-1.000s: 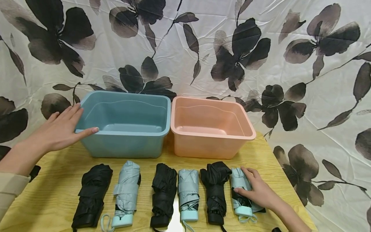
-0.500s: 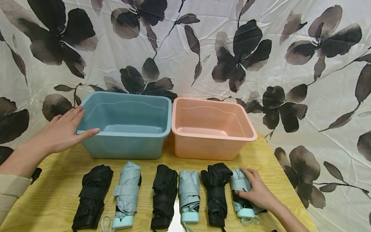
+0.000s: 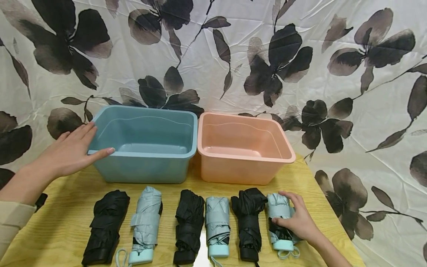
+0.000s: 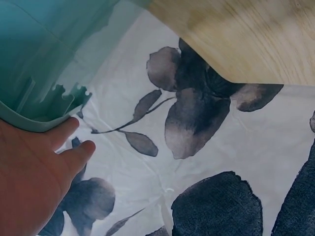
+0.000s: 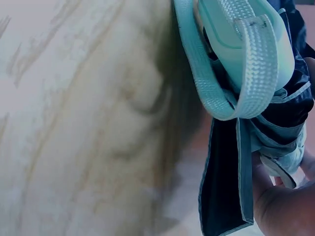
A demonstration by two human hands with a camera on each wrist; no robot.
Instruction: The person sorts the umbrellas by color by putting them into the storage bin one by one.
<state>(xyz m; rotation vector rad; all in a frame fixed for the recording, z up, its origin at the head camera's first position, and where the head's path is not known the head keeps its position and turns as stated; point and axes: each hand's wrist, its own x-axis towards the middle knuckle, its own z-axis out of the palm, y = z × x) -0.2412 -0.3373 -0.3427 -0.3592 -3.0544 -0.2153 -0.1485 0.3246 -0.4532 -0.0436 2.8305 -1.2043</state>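
My left hand [image 3: 71, 152] rests on the left end of the blue plastic bin [image 3: 146, 168], its fingers straight and the thumb lying along the front rim. In the left wrist view, fingertips [image 4: 81, 152] show beside the bin's rim [image 4: 37, 125]. At the right end of the row, my right hand [image 3: 298, 218] grips a folded light-blue umbrella [image 3: 279, 211] between thumb and fingers. The right wrist view shows that umbrella's mint handle end [image 5: 246, 44], its wrist loop [image 5: 258, 73] and a loose dark flap of fabric [image 5: 224, 177]. The palm side is partly hidden.
A pink bin [image 3: 240, 170] stands right of the blue one. Along the table [image 3: 60, 218] lie more folded umbrellas: black [image 3: 106, 226], light blue [image 3: 146, 218], black [image 3: 188, 222], light blue [image 3: 217, 222], black [image 3: 247, 222]. Floral cloth [image 3: 213, 55] hangs behind.
The right hand has turned the light-blue umbrella slightly, so its strap shows more and the loose flap beside it shows less. The left hand stays on the blue bin.
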